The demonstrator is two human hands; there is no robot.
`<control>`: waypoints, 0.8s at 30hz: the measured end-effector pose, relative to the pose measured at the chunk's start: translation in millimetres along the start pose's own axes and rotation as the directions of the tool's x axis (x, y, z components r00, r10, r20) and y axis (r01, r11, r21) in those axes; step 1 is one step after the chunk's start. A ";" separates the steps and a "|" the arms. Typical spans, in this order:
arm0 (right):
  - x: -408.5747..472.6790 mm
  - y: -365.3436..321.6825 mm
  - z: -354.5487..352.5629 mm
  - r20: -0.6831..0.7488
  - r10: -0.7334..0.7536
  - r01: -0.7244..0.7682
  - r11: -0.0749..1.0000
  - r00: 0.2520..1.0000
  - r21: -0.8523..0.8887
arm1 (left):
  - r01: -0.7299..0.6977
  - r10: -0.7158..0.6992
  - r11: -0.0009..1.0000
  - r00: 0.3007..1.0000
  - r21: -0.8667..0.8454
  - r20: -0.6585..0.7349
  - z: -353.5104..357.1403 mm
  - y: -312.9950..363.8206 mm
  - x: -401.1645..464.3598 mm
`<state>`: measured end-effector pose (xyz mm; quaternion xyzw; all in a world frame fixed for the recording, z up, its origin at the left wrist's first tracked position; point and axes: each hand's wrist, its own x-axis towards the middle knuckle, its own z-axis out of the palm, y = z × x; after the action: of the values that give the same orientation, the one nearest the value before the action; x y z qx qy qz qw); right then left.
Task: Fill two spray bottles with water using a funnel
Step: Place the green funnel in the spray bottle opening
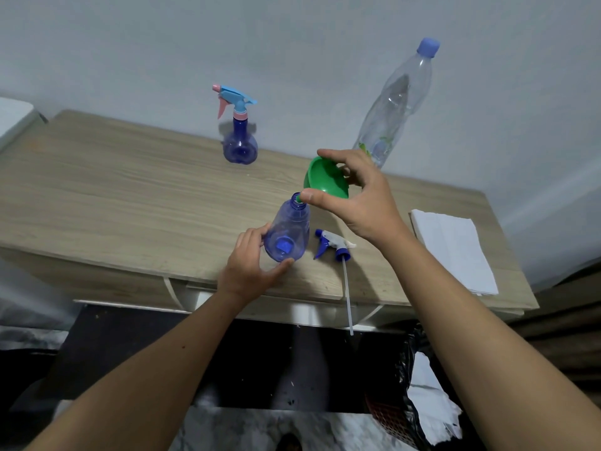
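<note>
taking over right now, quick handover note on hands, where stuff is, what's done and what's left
Left hand grips the open spray bottle low on its body, near the table front edge.
Right hand holds the green funnel, tilted, its spout at the bottle's mouth.
This bottle's spray head is off, lying beside it.
Second spray bottle, head on, stands at the back; capped water bottle back right.
Done: one head removed. Left: seat the funnel, pour, recap, then repeat on the second bottle.
</note>
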<state>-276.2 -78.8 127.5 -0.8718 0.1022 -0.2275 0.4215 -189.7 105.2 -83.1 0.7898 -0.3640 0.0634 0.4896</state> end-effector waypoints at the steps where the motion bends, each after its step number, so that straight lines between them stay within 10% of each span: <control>1: 2.2 -0.8 1.7 0.010 -0.004 0.004 1.000 1.000 -0.003 | 0.002 -0.002 1.000 1.000 -0.002 0.000 0.3 -0.2 0.1; 24: 17.3 -1.3 19.1 0.119 0.027 -0.018 0.997 0.993 -0.070 | 0.004 -0.004 1.000 1.000 0.002 -0.008 0.1 1.0 -0.7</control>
<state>-251.8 -71.3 123.5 -0.8968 0.0943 -0.1664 0.3990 -190.9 105.2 -82.8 0.7907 -0.3607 0.0658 0.4903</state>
